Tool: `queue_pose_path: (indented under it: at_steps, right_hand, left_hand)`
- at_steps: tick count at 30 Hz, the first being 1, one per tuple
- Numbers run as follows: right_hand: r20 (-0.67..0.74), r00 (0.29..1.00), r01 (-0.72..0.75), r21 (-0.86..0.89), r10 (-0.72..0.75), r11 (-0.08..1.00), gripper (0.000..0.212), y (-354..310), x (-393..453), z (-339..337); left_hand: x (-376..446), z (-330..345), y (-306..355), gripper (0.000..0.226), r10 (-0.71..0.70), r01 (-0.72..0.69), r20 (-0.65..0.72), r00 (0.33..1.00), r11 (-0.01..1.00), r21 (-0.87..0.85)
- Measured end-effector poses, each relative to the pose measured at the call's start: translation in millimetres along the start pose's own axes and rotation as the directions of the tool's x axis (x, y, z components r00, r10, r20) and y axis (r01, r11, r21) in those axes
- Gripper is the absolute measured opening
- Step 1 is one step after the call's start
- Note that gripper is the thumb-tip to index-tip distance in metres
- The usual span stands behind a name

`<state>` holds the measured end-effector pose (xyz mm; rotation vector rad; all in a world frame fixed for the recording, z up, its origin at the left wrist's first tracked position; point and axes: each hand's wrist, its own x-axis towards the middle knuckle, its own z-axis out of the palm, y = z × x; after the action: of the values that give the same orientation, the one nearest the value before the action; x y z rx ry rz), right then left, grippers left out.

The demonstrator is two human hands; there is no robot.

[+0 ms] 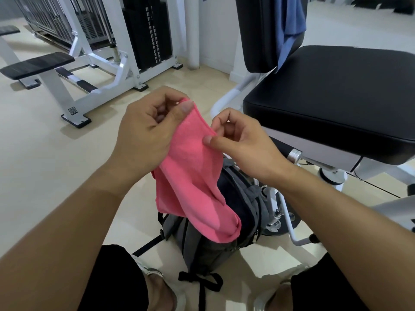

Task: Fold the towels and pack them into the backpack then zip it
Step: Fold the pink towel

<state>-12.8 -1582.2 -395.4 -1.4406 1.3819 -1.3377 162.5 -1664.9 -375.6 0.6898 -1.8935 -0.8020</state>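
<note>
A pink towel [193, 173] hangs in the air over a grey backpack [226, 225] that stands on the floor between my feet. My left hand [146, 129] pinches the towel's upper left corner between thumb and fingers. My right hand [242, 142] pinches the top edge a little to the right. The towel's lower end droops onto the backpack's top, hiding the opening. A blue towel [290, 25] is draped over the backrest of the black seat at the upper right.
A black padded gym seat [332, 95] on a white frame stands close on the right. A weight stack machine [148, 34] and a white bench [38, 66] stand on the tiled floor at the back left.
</note>
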Motion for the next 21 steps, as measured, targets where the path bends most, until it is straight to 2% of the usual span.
queue_pose_path:
  at_steps: [3,6,9,12,14,16,19,21]
  right_hand:
    - [-0.027,0.999,0.039,-0.046,-0.041,0.998,0.007,-0.3,-0.9,-3.1]
    - [-0.016,0.999,0.032,-0.046,-0.033,0.998,0.013,-1.0,-4.1,-1.9]
    - [0.103,0.993,-0.041,-0.118,0.053,0.992,0.024,1.7,-6.8,-0.4]
    - [0.218,0.965,-0.072,-0.313,0.145,0.947,0.014,7.2,-10.8,1.6]
    - [0.229,0.96,-0.038,-0.47,0.163,0.882,0.013,8.1,-13.7,0.3]
    - [0.219,0.961,-0.01,-0.583,0.169,0.812,0.023,4.9,-15.7,-3.8]
    - [0.216,0.958,0.011,-0.69,0.191,0.724,0.031,-6.5,-18.6,-14.0]
    - [0.192,0.957,-0.019,-0.707,0.217,0.707,0.036,-14.3,-19.9,-21.3]
  left_hand:
    - [1.8,0.6,-2.6,0.004,-0.001,0.005,-0.103,0.995,0.999,0.035]
    - [2.2,2.5,-2.6,0.004,-0.003,0.007,-0.139,0.99,1.0,0.03]
    - [3.7,3.8,-2.7,0.005,-0.013,0.016,-0.186,0.982,1.0,0.015]
    - [6.6,1.8,-5.5,0.009,-0.054,0.057,-0.288,0.956,0.998,0.004]
    - [10.5,-1.6,-11.4,0.016,-0.116,0.119,-0.381,0.917,0.993,-0.017]
    - [15.2,-8.4,-21.1,0.015,-0.236,0.2,-0.464,0.854,0.972,-0.127]
    - [23.4,-23.7,-38.8,0.012,-0.48,0.316,-0.486,0.731,0.868,-0.383]
    - [27.5,-31.5,-47.2,0.013,-0.559,0.386,-0.485,0.673,0.824,-0.415]
